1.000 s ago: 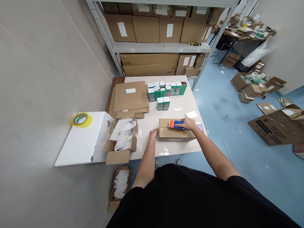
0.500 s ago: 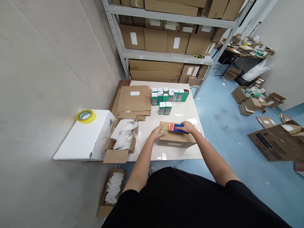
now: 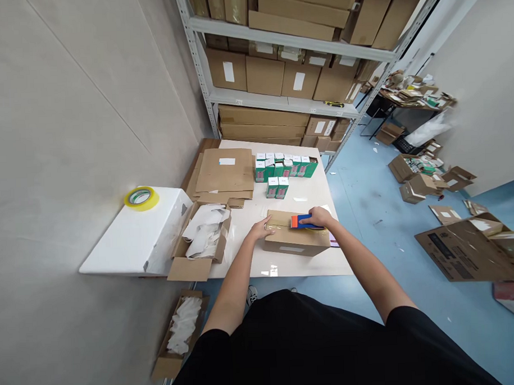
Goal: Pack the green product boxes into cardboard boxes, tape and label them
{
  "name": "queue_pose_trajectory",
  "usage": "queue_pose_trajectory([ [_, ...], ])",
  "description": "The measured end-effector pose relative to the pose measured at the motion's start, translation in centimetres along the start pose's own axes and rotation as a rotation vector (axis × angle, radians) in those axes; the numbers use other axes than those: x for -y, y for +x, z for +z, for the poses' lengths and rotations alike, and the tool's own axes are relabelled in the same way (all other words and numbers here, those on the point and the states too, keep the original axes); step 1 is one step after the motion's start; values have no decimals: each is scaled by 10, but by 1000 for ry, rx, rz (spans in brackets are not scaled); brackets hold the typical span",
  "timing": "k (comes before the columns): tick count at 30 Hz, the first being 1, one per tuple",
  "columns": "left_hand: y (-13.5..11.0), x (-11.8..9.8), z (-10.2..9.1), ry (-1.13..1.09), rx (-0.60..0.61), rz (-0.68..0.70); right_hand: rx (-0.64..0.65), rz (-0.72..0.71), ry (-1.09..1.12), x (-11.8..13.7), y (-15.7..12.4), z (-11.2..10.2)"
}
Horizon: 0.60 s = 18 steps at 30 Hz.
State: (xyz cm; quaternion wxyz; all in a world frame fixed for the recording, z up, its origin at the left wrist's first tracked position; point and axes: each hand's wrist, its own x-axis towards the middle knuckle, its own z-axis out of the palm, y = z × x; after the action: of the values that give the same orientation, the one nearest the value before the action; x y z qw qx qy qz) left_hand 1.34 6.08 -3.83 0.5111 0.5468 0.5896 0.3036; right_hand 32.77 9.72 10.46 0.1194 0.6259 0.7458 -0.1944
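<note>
While the right hand (image 3: 320,217) has its fingers clamped on a blue and orange tape dispenser (image 3: 301,221), the left hand (image 3: 260,230) rests against the left end of a closed cardboard box (image 3: 290,239), its thumb and fingers apart; the box lies near the front edge of a pale table (image 3: 242,263), a white label (image 3: 291,249) on its near side; the dispenser sits over the top of the box, its orange end pointing left, toward the left hand.

Beyond the box stand two small green and white packets (image 3: 277,187) side by side, with a larger group of similar packets (image 3: 285,166) behind them; left of these lies a stack of flattened cardboard (image 3: 225,174); nearer the person, an open carton (image 3: 189,269) holds crumpled white paper (image 3: 205,231); farther left, a yellow tape roll (image 3: 141,199) lies flat on a white surface (image 3: 119,245); behind the table rises a metal shelf (image 3: 266,99) loaded with brown boxes (image 3: 264,74), a yellow and black cutter (image 3: 334,104) on its ledge.
</note>
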Motion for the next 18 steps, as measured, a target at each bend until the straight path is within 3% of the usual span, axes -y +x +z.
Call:
queue_pose_trajectory([
  [11,6,3,-6,-21,91,-11,26,300,32,-161,-55,-3],
  [14,8,2,-7,-15,108,-11,36,359,66,-187,-67,3],
  [18,7,-3,-8,9,119,-14,37,370,109,-198,-69,22],
])
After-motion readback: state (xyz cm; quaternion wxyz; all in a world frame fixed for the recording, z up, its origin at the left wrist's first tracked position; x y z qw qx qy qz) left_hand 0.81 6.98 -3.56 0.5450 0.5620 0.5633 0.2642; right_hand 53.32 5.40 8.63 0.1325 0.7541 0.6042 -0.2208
